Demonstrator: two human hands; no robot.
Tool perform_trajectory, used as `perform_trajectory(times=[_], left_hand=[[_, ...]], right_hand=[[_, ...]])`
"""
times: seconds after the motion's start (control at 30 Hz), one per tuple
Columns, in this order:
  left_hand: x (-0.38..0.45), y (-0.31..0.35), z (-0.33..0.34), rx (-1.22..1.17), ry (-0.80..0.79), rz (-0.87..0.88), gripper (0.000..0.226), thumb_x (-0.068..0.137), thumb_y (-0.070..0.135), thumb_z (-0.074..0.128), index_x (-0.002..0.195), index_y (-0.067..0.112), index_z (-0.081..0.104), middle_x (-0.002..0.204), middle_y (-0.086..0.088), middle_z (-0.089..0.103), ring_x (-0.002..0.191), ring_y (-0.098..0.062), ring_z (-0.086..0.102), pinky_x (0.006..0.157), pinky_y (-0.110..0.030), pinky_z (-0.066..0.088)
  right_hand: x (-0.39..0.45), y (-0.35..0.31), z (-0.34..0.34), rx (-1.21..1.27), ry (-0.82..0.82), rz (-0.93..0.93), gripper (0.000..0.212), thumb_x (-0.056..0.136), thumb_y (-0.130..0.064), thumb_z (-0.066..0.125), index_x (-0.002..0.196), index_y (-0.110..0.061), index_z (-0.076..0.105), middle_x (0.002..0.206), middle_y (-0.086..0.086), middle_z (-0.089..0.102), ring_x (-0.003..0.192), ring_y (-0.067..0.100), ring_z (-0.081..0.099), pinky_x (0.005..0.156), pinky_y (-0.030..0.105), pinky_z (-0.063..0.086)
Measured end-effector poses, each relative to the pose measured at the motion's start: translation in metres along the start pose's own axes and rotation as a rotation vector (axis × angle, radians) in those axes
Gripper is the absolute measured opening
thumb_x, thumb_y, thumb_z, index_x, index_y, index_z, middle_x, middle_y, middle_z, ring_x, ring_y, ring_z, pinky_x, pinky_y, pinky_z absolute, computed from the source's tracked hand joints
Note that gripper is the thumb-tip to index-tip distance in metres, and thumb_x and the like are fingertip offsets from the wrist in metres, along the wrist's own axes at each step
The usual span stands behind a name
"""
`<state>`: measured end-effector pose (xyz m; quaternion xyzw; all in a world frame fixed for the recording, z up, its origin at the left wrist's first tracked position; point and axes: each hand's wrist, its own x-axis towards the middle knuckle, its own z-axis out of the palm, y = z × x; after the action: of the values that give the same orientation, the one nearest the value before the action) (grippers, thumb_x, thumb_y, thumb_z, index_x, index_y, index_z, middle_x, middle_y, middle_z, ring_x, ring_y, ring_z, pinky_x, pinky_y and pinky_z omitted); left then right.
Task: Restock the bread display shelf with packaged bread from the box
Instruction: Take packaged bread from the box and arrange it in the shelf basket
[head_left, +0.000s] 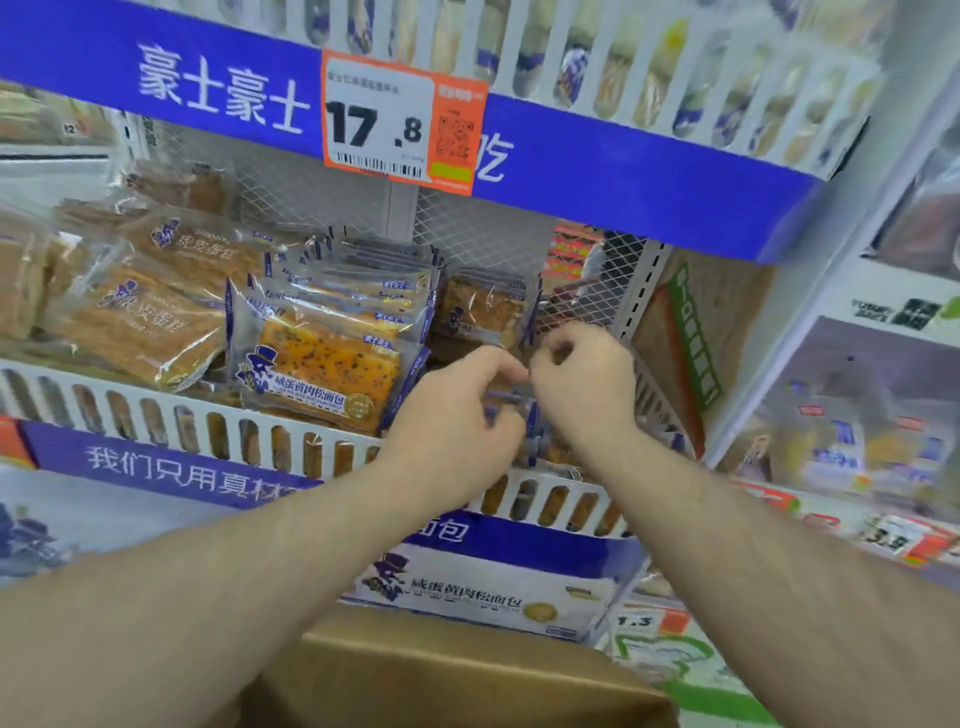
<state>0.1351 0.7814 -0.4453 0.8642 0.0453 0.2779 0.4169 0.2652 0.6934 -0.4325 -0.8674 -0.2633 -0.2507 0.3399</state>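
Both my hands reach over the white slotted fence (218, 431) of the middle bread shelf. My left hand (452, 415) and my right hand (584, 384) each grip an edge of a clear bread packet with blue trim (519, 402), held low at the shelf's right end and mostly hidden behind them. Another upright packet (480, 306) stands just behind. To the left, a leaning row of salted-egg-yolk floss bread packets (322, 358) fills the centre. The brown cardboard box (457, 675) sits below my forearms, its open flap showing.
Tiger-skin cake packets (145, 317) fill the shelf's left part. The upper shelf's blue strip carries an orange 17.8 price tag (400, 122). A white mesh back panel (483, 228) and slotted side upright (644, 291) bound the right end. Another display stands at right (857, 441).
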Motion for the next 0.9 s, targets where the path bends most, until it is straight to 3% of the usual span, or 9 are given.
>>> perform_trajectory(times=[0.07, 0.13, 0.2, 0.37, 0.47, 0.63, 0.7, 0.8, 0.9], left_hand=[[-0.038, 0.0, -0.004, 0.019, -0.081, -0.014, 0.03, 0.09, 0.016, 0.06, 0.117, 0.03, 0.06, 0.113, 0.019, 0.063, 0.08, 0.005, 0.06, 0.074, -0.023, 0.053], [-0.075, -0.006, -0.006, 0.035, -0.156, -0.103, 0.028, 0.089, 0.015, 0.061, 0.113, 0.031, 0.06, 0.113, 0.019, 0.063, 0.095, 0.003, 0.06, 0.083, -0.023, 0.052], [-0.106, -0.012, -0.006, 0.066, -0.272, -0.22, 0.029, 0.087, 0.014, 0.064, 0.112, 0.028, 0.058, 0.114, 0.014, 0.062, 0.109, -0.004, 0.057, 0.091, -0.022, 0.047], [-0.153, -0.017, -0.015, 0.259, -0.708, -0.434, 0.043, 0.087, 0.028, 0.065, 0.128, 0.027, 0.053, 0.129, 0.009, 0.057, 0.116, -0.012, 0.056, 0.101, -0.031, 0.047], [-0.171, -0.014, -0.022, 0.388, -0.844, -0.43, 0.044, 0.088, 0.033, 0.063, 0.13, 0.027, 0.054, 0.128, 0.009, 0.059, 0.114, -0.011, 0.056, 0.099, -0.026, 0.045], [-0.196, -0.02, -0.011, 0.496, -1.025, -0.314, 0.035, 0.093, 0.04, 0.058, 0.126, 0.027, 0.055, 0.114, 0.006, 0.061, 0.098, -0.015, 0.056, 0.083, -0.027, 0.049], [-0.202, -0.027, 0.0, 0.548, -1.11, -0.208, 0.034, 0.093, 0.036, 0.055, 0.126, 0.026, 0.053, 0.113, 0.002, 0.061, 0.098, -0.018, 0.057, 0.087, -0.037, 0.052], [-0.212, -0.033, 0.012, 0.595, -1.291, -0.112, 0.035, 0.093, 0.032, 0.054, 0.127, 0.024, 0.053, 0.115, 0.0, 0.061, 0.101, -0.022, 0.061, 0.088, -0.043, 0.054], [-0.216, -0.033, 0.017, 0.584, -1.391, -0.092, 0.034, 0.094, 0.029, 0.053, 0.127, 0.021, 0.055, 0.118, -0.003, 0.064, 0.103, -0.024, 0.063, 0.087, -0.041, 0.055]], right_hand=[[-0.05, -0.002, -0.018, 0.087, 0.158, -0.254, 0.01, 0.081, -0.014, 0.06, 0.075, -0.01, 0.066, 0.076, 0.001, 0.061, 0.075, 0.013, 0.051, 0.07, 0.028, 0.041], [-0.098, -0.003, -0.032, 0.173, 0.172, -0.38, 0.011, 0.079, -0.014, 0.059, 0.071, -0.008, 0.064, 0.072, 0.002, 0.059, 0.072, 0.012, 0.048, 0.069, 0.024, 0.037], [-0.141, 0.001, -0.037, 0.222, 0.076, -0.379, 0.014, 0.079, -0.015, 0.057, 0.069, -0.007, 0.063, 0.07, 0.0, 0.058, 0.071, 0.01, 0.046, 0.069, 0.019, 0.035], [-0.215, 0.016, -0.022, 0.215, -0.243, -0.174, 0.011, 0.077, -0.016, 0.06, 0.066, -0.016, 0.059, 0.066, -0.01, 0.048, 0.065, 0.003, 0.039, 0.063, 0.006, 0.032], [-0.252, 0.032, -0.003, 0.042, -0.622, 0.006, 0.008, 0.082, -0.015, 0.065, 0.073, -0.014, 0.067, 0.068, -0.006, 0.058, 0.07, 0.013, 0.053, 0.065, 0.025, 0.041], [-0.329, 0.062, 0.025, -0.358, -1.691, 0.149, 0.024, 0.085, -0.03, 0.071, 0.089, -0.008, 0.062, 0.083, 0.007, 0.063, 0.074, 0.024, 0.056, 0.066, 0.034, 0.047], [-0.366, 0.073, 0.031, -0.496, -2.007, 0.243, 0.049, 0.082, -0.036, 0.077, 0.12, -0.008, 0.063, 0.118, 0.011, 0.067, 0.097, 0.025, 0.064, 0.082, 0.038, 0.054], [-0.401, 0.075, 0.029, -0.607, -2.24, 0.541, 0.091, 0.077, -0.049, 0.078, 0.152, -0.019, 0.036, 0.158, 0.009, 0.035, 0.137, 0.032, 0.043, 0.095, 0.042, 0.053], [-0.423, 0.072, 0.029, -0.599, -2.183, 0.676, 0.078, 0.094, -0.055, 0.056, 0.153, -0.011, 0.031, 0.157, 0.011, 0.036, 0.141, 0.032, 0.037, 0.108, 0.044, 0.039]])
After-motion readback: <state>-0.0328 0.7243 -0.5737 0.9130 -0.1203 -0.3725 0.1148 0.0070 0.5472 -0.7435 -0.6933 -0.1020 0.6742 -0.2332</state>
